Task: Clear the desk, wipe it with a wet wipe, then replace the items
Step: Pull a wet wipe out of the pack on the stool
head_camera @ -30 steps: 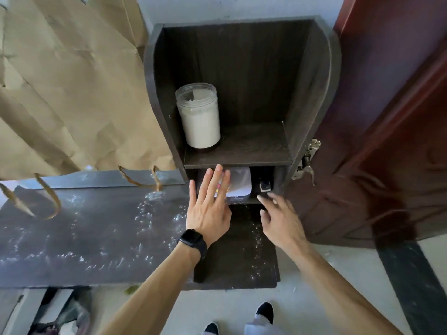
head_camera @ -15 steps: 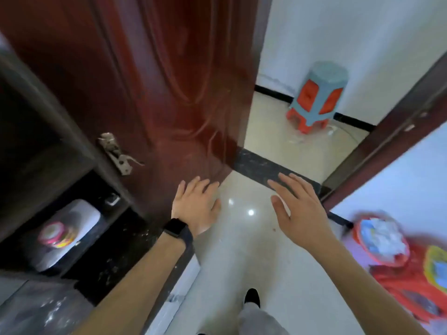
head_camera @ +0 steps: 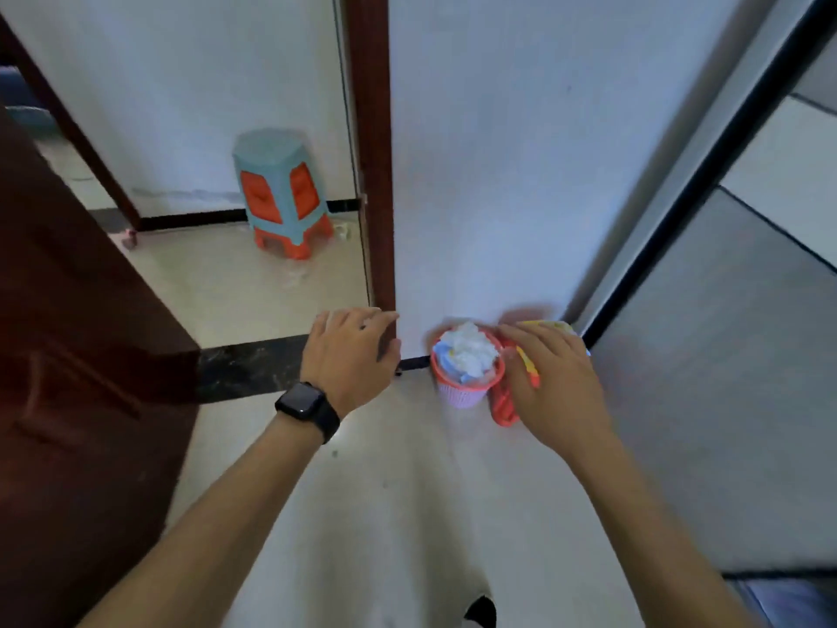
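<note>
Left hand point(head_camera: 348, 355) and right hand point(head_camera: 559, 383), both loose and empty, hover by the tissue-filled bin point(head_camera: 462, 395); I'd guess replacing items comes next.

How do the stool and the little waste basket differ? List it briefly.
The stool is teal over orange; the basket is pink lattice with a red rim. The stool stands beyond the doorway; the basket stands on this side, near the foot of the door frame. The stool's top is closed; the basket is open and heaped with white crumpled paper. Both stand upright on the pale floor.
</note>
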A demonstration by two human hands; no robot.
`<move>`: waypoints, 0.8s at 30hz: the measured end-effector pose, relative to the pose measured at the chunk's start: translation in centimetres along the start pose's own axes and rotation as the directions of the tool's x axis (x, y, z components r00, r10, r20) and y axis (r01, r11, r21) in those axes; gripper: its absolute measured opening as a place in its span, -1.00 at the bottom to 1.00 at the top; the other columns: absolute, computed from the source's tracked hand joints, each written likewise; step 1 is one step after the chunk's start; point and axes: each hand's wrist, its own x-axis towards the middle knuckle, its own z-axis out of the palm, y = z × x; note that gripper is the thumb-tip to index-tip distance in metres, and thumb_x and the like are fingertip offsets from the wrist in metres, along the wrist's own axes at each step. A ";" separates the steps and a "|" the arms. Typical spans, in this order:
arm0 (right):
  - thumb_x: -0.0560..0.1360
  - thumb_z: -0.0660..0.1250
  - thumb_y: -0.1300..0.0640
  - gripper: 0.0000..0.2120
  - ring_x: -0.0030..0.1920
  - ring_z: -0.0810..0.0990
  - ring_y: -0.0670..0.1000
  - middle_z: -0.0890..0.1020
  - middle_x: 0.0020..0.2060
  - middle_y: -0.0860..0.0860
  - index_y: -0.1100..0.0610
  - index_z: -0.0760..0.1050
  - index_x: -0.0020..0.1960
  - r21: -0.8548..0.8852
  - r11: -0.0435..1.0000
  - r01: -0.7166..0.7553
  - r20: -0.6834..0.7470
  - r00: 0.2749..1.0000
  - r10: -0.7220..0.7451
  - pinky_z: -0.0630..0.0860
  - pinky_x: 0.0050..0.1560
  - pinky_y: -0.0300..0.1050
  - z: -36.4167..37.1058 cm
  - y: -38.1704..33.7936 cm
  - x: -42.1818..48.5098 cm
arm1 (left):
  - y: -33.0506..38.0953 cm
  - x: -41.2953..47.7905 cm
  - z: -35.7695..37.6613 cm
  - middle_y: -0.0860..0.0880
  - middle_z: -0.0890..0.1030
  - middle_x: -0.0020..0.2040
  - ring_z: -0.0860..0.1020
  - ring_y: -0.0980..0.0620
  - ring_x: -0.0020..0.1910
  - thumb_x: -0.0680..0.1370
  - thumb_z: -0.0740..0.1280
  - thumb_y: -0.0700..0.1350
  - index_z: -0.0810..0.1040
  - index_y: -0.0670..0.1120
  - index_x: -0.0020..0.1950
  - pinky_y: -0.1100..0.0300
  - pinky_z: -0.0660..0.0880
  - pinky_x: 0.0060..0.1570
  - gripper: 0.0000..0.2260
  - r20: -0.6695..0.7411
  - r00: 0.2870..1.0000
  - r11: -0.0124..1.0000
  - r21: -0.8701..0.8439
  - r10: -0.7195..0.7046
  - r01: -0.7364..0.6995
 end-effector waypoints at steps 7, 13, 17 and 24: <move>0.57 0.23 0.12 -0.71 0.19 0.52 0.12 0.67 0.13 0.06 0.14 0.64 0.19 -0.103 0.994 -0.044 -0.095 0.995 0.034 0.39 0.34 -0.01 -2.7 13.4 4.6 | 11.9 12.2 6.4 0.00 0.58 0.27 0.50 -0.09 0.27 0.56 0.21 0.10 0.51 0.09 0.33 -0.10 0.33 0.34 -0.64 0.027 0.992 0.991 -0.046 0.123 -0.122; 0.59 0.18 0.03 -0.66 0.29 0.50 0.16 0.64 0.20 0.04 0.06 0.62 0.24 -0.132 0.980 -0.150 0.047 0.986 0.157 0.45 0.32 0.05 -0.2 26.0 9.4 | 18.3 23.1 14.9 0.03 0.58 0.28 0.48 -0.05 0.29 0.53 0.16 0.12 0.52 0.11 0.31 -0.11 0.29 0.38 -0.62 0.145 0.966 0.977 -0.067 0.212 -0.204; 0.58 0.16 0.02 -0.64 0.28 0.52 0.22 0.64 0.18 0.08 0.08 0.61 0.25 -0.176 0.958 -0.227 0.161 0.953 0.255 0.52 0.23 0.13 4.7 35.1 12.0 | 21.0 30.5 22.3 0.04 0.55 0.31 0.44 -0.05 0.34 0.56 0.14 0.10 0.51 0.08 0.32 -0.11 0.20 0.43 -0.63 0.239 0.933 0.962 -0.101 0.270 -0.252; 0.55 0.12 -0.02 -0.62 0.15 0.60 0.15 0.68 0.10 0.00 0.01 0.64 0.18 -0.279 0.881 -0.382 0.290 0.841 0.457 0.61 0.07 0.08 14.0 48.9 15.2 | 24.2 41.2 37.9 0.00 0.64 0.15 0.55 -0.11 0.16 0.50 0.18 0.06 0.58 0.05 0.22 -0.07 0.38 0.23 -0.65 0.489 0.819 0.951 -0.093 0.302 -0.295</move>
